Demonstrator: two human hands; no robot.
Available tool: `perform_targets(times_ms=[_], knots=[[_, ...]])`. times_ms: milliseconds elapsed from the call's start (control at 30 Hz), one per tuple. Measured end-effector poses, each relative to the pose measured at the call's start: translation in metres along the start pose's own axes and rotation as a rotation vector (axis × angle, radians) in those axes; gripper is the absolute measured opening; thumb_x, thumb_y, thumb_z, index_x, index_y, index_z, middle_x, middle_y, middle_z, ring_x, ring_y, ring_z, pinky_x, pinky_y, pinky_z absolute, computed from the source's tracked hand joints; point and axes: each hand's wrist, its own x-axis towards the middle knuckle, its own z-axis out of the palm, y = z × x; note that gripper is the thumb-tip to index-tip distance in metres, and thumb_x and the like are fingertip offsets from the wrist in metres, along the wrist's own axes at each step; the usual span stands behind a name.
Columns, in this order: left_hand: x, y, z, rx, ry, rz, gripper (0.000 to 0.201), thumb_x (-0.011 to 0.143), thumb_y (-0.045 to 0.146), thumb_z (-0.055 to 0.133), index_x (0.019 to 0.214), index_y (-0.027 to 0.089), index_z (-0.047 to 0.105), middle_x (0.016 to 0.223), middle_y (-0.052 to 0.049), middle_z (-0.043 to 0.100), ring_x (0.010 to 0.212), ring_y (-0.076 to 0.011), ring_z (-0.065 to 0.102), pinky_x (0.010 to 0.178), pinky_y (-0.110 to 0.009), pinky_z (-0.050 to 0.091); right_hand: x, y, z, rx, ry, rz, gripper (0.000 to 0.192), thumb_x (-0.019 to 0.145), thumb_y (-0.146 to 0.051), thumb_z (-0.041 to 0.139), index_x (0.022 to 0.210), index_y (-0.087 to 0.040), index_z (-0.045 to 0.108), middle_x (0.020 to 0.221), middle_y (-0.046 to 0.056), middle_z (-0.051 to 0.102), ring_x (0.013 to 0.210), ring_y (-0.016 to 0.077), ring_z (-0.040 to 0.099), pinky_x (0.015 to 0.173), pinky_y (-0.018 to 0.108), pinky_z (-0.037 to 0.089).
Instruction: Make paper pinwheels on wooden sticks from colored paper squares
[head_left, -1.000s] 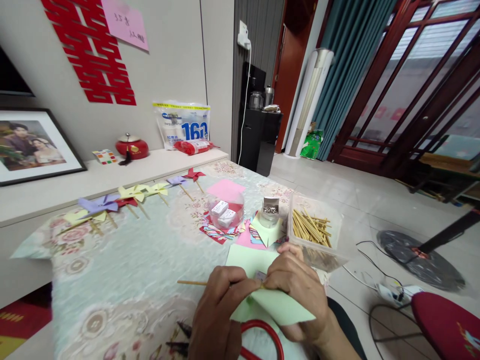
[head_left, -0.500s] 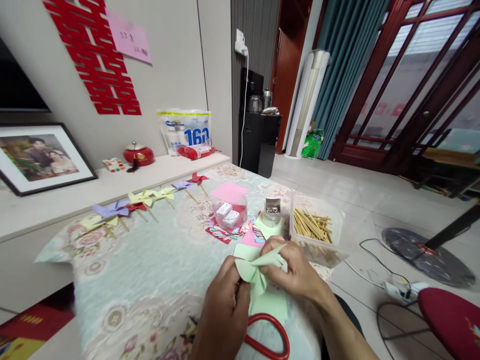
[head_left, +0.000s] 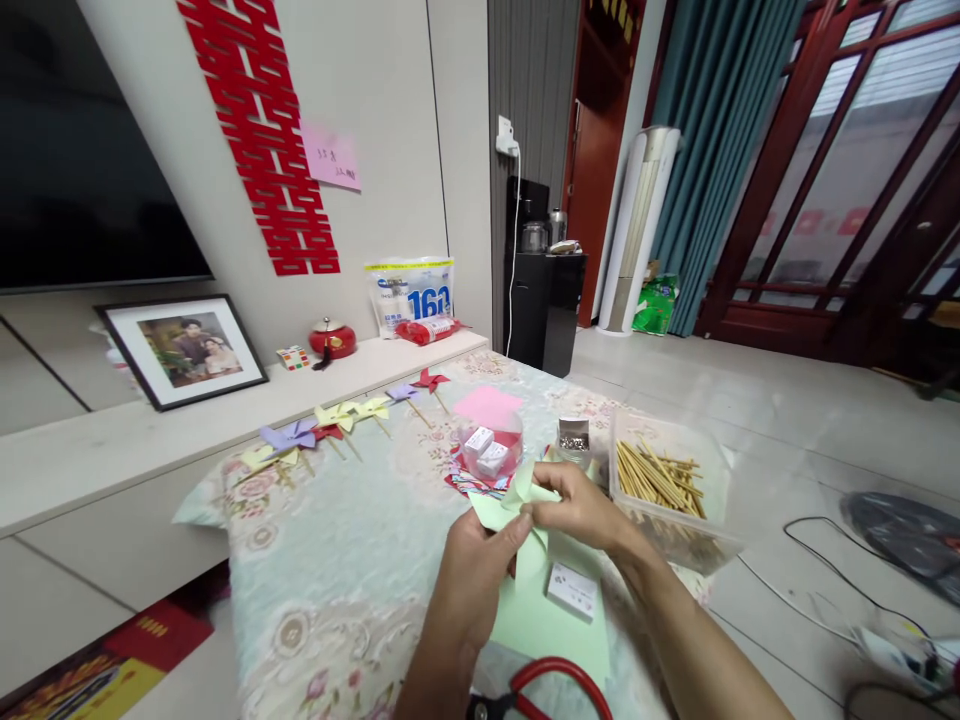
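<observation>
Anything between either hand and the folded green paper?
Nothing visible: left hand and right hand both grip the folded green paper directly. The white box lies nearer the camera, on a green sheet.

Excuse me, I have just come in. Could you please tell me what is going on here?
The left hand and the right hand both pinch a folded light green paper above the table. Below them, a small white box rests on a flat green sheet, with red-handled scissors nearby. Several paper pinwheels lie along the table's far left edge, and a clear bin with wooden sticks stands on the right.
</observation>
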Motion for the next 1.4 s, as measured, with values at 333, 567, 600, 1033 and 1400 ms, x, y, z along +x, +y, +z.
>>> perform_targets(times_ms=[333, 567, 600, 1033, 1400], knots=[[0.004, -0.014, 0.0, -0.295, 0.083, -0.029, 0.039, 0.068, 0.026, 0.085, 0.102, 0.011, 0.071, 0.087, -0.012, 0.078, 0.09, -0.0298, 0.073, 0.084, -0.038, 0.054, -0.021, 0.028, -0.013, 0.142, 0.101, -0.048, 0.043, 0.087, -0.043, 0.069, 0.123, -0.02, 0.066, 0.123, 0.012, 0.069, 0.113, 0.0272, 0.064, 0.096, 0.043, 0.05], [-0.004, -0.004, -0.003, -0.279, 0.262, -0.105, 0.039, 0.068, 0.029, 0.084, 0.103, 0.018, 0.071, 0.077, -0.002, 0.076, 0.067, -0.0175, 0.07, 0.062, -0.025, 0.051, -0.024, 0.028, 0.006, -0.065, 0.302, -0.227, 0.03, 0.09, -0.03, 0.066, 0.118, -0.022, 0.068, 0.12, 0.01, 0.07, 0.113, 0.0253, 0.064, 0.099, 0.043, 0.049], [-0.006, -0.001, -0.002, -0.289, 0.284, -0.114, 0.037, 0.069, 0.029, 0.084, 0.103, 0.019, 0.071, 0.076, -0.001, 0.076, 0.066, -0.016, 0.069, 0.061, -0.023, 0.049, -0.023, 0.026, 0.009, -0.096, 0.318, -0.255, 0.028, 0.091, -0.028, 0.065, 0.118, -0.022, 0.068, 0.12, 0.009, 0.07, 0.113, 0.0248, 0.064, 0.099, 0.042, 0.05], [-0.007, -0.015, 0.002, -0.314, 0.251, -0.013, 0.028, 0.062, 0.028, 0.087, 0.076, 0.016, 0.066, 0.065, 0.002, 0.068, 0.056, -0.0124, 0.059, 0.064, -0.026, 0.047, -0.017, 0.012, 0.027, -0.425, 0.349, -0.501, 0.031, 0.09, -0.01, 0.055, 0.114, -0.023, 0.069, 0.105, 0.008, 0.073, 0.103, 0.0236, 0.066, 0.089, 0.04, 0.052], [-0.007, -0.021, -0.004, -0.202, 0.23, 0.054, 0.026, 0.071, 0.035, 0.079, 0.089, 0.017, 0.072, 0.058, 0.0, 0.065, 0.058, -0.019, 0.062, 0.059, -0.028, 0.048, -0.017, 0.011, 0.028, -0.48, 0.339, -0.562, 0.031, 0.089, -0.005, 0.053, 0.108, -0.023, 0.069, 0.099, 0.008, 0.074, 0.098, 0.0232, 0.068, 0.085, 0.042, 0.05]])
